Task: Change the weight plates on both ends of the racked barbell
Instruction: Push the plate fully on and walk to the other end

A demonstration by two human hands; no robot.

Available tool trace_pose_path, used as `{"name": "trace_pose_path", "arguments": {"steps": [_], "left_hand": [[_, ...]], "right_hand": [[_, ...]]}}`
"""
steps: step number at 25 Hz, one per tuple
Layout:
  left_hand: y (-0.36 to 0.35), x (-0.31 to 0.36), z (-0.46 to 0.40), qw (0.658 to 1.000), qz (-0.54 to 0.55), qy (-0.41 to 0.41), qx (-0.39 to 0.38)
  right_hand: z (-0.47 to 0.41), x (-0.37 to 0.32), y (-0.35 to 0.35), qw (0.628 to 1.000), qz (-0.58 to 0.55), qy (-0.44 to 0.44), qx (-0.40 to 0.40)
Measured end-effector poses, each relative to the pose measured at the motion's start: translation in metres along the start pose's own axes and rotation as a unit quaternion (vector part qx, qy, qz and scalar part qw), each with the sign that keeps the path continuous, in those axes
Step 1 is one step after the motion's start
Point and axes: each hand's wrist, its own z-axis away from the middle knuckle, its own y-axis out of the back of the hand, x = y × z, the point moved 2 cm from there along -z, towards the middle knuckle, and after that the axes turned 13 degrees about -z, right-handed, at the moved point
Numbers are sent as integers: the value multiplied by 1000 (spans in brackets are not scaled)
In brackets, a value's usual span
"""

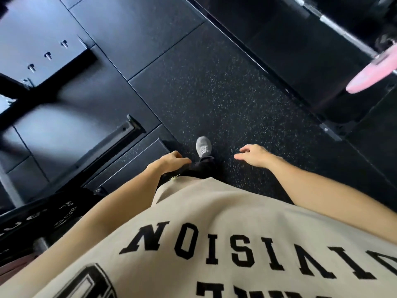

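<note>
My left hand (175, 161) hangs low by my hip, fingers loose & a bit curled, holding nothing. My right hand (253, 157) is out in front on the other side, fingers loose too, thumb apart from the rest, nothing in it. Both hands are up in the air, not touching anything.

Between them, lower down, is my gray shoe (204, 146) on the black speckled floor (225, 93). My tan shirt (214, 233) w/ big black letters fills the bottom.

The barbell (335, 24) is far off at the top right, a shiny bar going slantwise. A pink plate (373, 74) sits on its end, well apart from my right hand. It's blurry.

At the bottom left, near my left arm, is a black plate (43, 218) w/ white letters I can't read. Black rack parts (43, 87) w/ pegs are at the top left.
</note>
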Motion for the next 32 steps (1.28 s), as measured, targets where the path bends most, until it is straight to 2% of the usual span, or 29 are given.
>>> {"name": "trace_pose_path", "arguments": {"steps": [5, 10, 18, 25, 28, 32], "left_hand": [[98, 35, -78, 999, 33, 10, -10], [233, 65, -127, 996, 87, 8, 35], [414, 88, -228, 982, 181, 44, 34], [598, 107, -306, 959, 254, 87, 86], [655, 101, -336, 950, 282, 94, 97], [731, 82, -388, 945, 294, 118, 82]], "right_hand": [[-98, -94, 68, 999, 37, 8, -10], [-173, -226, 147, 996, 70, 60, 0], [-315, -413, 228, 981, 170, 70, -60], [-443, -647, 339, 963, 209, 148, -86], [-485, -721, 351, 956, 220, 166, -96], [-542, -799, 344, 938, 286, 143, -133]]}}
